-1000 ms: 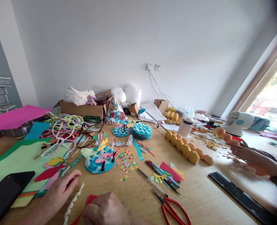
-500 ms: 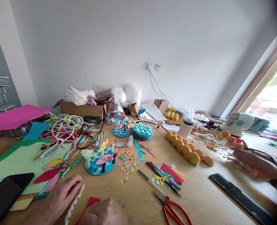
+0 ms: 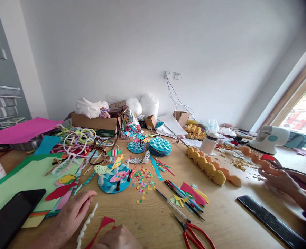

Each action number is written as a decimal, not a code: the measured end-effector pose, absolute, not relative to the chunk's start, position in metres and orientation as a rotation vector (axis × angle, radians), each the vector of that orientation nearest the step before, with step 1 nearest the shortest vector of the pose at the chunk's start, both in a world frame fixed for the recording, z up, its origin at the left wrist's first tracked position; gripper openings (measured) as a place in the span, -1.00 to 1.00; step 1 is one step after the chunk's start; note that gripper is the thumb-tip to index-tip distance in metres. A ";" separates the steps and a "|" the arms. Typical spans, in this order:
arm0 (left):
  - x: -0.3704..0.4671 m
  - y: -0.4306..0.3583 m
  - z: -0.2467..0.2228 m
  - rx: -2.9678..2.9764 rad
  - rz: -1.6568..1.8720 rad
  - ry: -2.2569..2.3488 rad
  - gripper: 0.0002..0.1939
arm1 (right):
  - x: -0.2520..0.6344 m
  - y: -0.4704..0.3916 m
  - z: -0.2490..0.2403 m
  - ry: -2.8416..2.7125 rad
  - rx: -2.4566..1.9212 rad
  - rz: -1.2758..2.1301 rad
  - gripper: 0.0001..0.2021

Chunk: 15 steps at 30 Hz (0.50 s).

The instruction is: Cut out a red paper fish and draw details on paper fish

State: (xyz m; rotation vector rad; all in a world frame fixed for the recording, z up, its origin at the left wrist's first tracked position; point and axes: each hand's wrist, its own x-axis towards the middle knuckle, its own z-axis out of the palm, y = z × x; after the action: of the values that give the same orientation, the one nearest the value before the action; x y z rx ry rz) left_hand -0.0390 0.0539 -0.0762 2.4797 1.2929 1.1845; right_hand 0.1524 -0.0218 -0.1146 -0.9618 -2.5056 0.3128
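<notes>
At the lower left, my left hand (image 3: 71, 216) rests on the table with its fingers curled together; whatever its fingers may hold is hidden. A white twisted strip (image 3: 87, 223) lies just to its right. My right hand (image 3: 119, 238) is at the bottom edge, closed like a fist, beside a red paper piece (image 3: 106, 221) with a thin strip running down; the contact is partly hidden. Ahead stands a blue round base (image 3: 104, 185) with paper fish on it. Red-handled scissors (image 3: 191, 235) lie open to the right.
Pencils (image 3: 173, 204), paper scraps (image 3: 191, 193) and confetti (image 3: 144, 180) lie mid-table. A black phone (image 3: 15, 218) sits on coloured sheets at left. Yellow egg-carton strips (image 3: 207, 167) and a black case (image 3: 269, 219) lie at right, near another person's hand (image 3: 282, 181).
The view has shifted slightly, moving most things rightward in the picture. More of the red paper shows beside my right hand. The other person's hand has lifted an orange carton strip.
</notes>
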 end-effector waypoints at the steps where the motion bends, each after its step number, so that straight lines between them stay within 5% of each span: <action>1: -0.037 0.053 -0.072 2.471 1.196 1.215 -0.80 | 0.152 -0.023 -0.115 -2.501 -0.955 0.322 -0.82; 15: -0.051 0.056 -0.039 2.185 1.275 1.368 -0.74 | 0.145 -0.036 -0.101 -2.580 -0.653 0.022 -0.74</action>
State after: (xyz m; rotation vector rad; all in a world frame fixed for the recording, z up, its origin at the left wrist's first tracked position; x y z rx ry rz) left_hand -0.0508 0.0559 -0.0391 2.1850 1.3684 1.2754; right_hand 0.1455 -0.0356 -0.1013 -0.6532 -2.5796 0.0223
